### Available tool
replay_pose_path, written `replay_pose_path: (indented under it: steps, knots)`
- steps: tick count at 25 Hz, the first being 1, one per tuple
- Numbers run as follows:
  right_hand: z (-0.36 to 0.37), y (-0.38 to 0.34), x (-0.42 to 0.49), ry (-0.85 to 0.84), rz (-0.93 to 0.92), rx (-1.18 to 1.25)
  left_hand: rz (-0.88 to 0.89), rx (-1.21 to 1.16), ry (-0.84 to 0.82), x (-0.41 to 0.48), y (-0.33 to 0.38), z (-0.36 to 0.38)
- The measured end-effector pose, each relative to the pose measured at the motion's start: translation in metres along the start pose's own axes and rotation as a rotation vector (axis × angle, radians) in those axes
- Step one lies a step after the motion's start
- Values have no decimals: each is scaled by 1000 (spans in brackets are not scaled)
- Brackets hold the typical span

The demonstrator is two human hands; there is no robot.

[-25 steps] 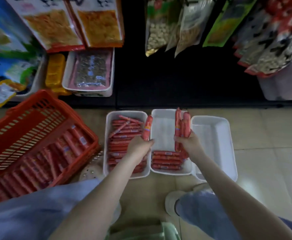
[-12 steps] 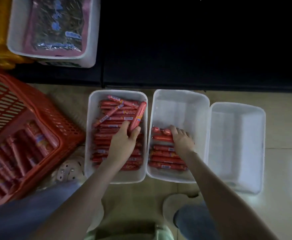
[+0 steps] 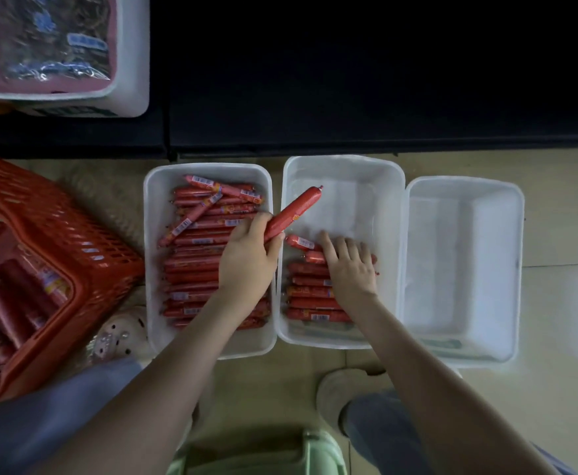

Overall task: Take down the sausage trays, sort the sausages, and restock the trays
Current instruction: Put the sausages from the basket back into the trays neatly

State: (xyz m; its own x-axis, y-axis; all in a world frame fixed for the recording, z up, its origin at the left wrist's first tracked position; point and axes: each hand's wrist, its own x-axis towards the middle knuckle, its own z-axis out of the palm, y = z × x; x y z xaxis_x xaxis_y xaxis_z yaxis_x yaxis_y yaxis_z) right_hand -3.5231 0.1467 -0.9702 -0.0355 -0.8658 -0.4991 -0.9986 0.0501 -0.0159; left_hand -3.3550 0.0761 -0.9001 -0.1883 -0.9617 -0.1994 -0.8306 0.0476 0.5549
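Observation:
Three white trays lie side by side on the floor. The left tray [image 3: 153, 255] is piled with several red sausages [image 3: 195, 262]. My left hand [image 3: 246, 258] grips one red sausage [image 3: 294, 210], which tilts up across the rim toward the middle tray [image 3: 345, 173]. A row of sausages [image 3: 309, 305] lies in the near half of that middle tray. On top of that row my right hand [image 3: 349, 269] rests with its fingers spread flat. The right tray [image 3: 465, 269] holds no sausages.
A red plastic basket [image 3: 40, 234] with more sausages stands at the left. A dark shelf base [image 3: 349, 80] runs along the far side, with a white bin of packets [image 3: 133, 63] at top left. My shoes [image 3: 332, 395] and a green stool [image 3: 263, 454] are near.
My right hand laid its bundle of sausages into the middle tray and now rests flat on them. My left hand carried its sausage rightward toward the middle tray. The camera tilted down.

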Motion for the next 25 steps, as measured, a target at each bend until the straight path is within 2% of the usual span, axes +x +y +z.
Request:
replay_pose_path:
  steps: [3,6,8,12,15,18,20,22,25]
  knots:
    - [8,2,-7,-100,-53,188,92,67,11,0,-2,16]
    - [12,1,-12,-69,-87,159,182,85,-72,5,2,29]
    - [5,6,-8,-88,-70,140,169,55,-102,8,5,34]
    - [-5,13,6,-39,-48,75,68,-2,2,14,-2,36]
    - [-4,15,15,-49,-69,71,81,14,18,14,-6,38]
    - [2,19,10,-178,-136,231,75,-3,-10,13,-7,39]
    - [5,24,-1,-260,-224,220,105,16,-14,13,-8,40]
    - [6,29,-6,-260,-257,203,115,28,-19,13,-7,40]
    - [8,23,-7,-172,-62,252,78,5,-7,12,-6,42]
